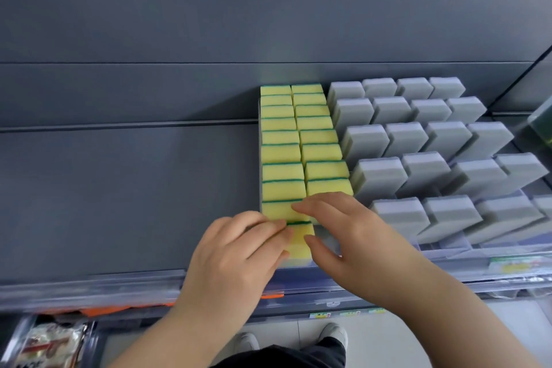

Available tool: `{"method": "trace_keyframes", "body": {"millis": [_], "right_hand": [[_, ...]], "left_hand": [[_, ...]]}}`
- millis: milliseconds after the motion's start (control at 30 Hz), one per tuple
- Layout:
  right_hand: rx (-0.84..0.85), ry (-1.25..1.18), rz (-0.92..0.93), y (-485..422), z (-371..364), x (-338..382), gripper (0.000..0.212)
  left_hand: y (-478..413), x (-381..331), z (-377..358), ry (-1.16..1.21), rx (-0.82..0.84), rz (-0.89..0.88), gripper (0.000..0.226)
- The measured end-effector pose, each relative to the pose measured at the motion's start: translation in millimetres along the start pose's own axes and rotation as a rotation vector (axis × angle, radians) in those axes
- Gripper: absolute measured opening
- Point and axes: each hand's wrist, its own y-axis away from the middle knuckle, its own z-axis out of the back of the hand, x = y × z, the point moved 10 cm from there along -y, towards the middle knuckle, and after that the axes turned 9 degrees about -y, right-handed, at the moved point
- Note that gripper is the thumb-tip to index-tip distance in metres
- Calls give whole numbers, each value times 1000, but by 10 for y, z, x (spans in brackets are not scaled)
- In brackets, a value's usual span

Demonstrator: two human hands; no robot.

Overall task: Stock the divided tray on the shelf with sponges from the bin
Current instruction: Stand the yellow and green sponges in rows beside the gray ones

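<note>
Two rows of yellow sponges with green scouring edges (301, 140) stand packed in a clear divided tray (259, 158) on the grey shelf. The frontmost yellow sponge (300, 243) stands at the near end of the left row. My left hand (236, 254) touches its left side with fingers laid against it. My right hand (337, 230) reaches over from the right, fingers spread across the front sponges of both rows, thumb at the front sponge's right side. The bin is out of view.
Several rows of grey sponges (424, 140) lean in clear dividers to the right. The grey shelf surface (125, 194) spreads to the left. A clear price rail (89, 290) runs along the shelf's front edge. A packaged item (50, 343) lies on a lower shelf at the bottom left.
</note>
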Motion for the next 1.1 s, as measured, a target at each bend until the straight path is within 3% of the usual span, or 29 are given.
{"method": "trace_keyframes", "body": {"millis": [200, 467, 733, 933, 1100], "right_hand": [[-41, 57, -26, 2, 58, 54, 34], [-395, 57, -161, 316, 791, 19, 36], [-525, 136, -234, 1856, 1454, -191, 46], [-471, 214, -454, 3446, 1715, -797, 45], [-517, 159, -628, 4391, 1993, -1273, 45]], "left_hand": [[-223, 112, 115, 23, 21, -7, 21], [-668, -215, 269, -10, 55, -59, 26], [-667, -1778, 298, 14, 33, -130, 34], [-559, -3270, -21, 83, 112, -181, 34], [-590, -4048, -268, 83, 167, -229, 32]]}}
